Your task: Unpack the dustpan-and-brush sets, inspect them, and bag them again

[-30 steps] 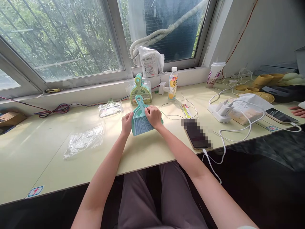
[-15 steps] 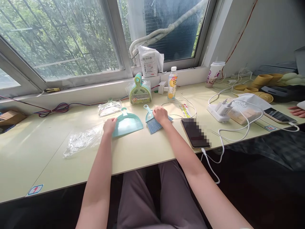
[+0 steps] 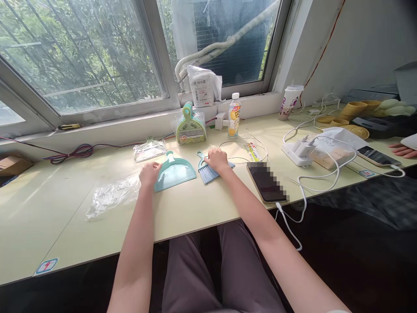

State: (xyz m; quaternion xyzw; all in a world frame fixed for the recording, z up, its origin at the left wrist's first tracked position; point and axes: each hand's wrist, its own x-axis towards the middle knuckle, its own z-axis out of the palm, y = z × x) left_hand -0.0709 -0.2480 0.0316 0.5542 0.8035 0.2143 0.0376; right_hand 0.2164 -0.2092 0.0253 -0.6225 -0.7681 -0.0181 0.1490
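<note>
The wide, light blue-green plastic dustpan (image 3: 176,174) lies on the pale yellow-green, flat table (image 3: 195,213), in front of the person. The left hand (image 3: 150,174) is curled and grips the dustpan by its left edge, with the thumb on top. The right hand (image 3: 217,159) is just to the right of the dustpan. It is closed around the top of a small hand brush (image 3: 208,174) with a light blue-green plastic handle and grey-blue bristles. The brush is beside the dustpan, and the two do not touch. Left of the dustpan, near the left hand, is a crinkly, see-through plastic bag (image 3: 112,196). Behind the dustpan stands a bunch of green plastic dustpan-and-brush sets (image 3: 191,130). Behind it and to the left lies a smaller green set in clear wrap (image 3: 150,150). Well to the right of the dustpan is a flat black phone (image 3: 265,184), partly blurred, with a white cable (image 3: 286,225) plugged in.
</note>
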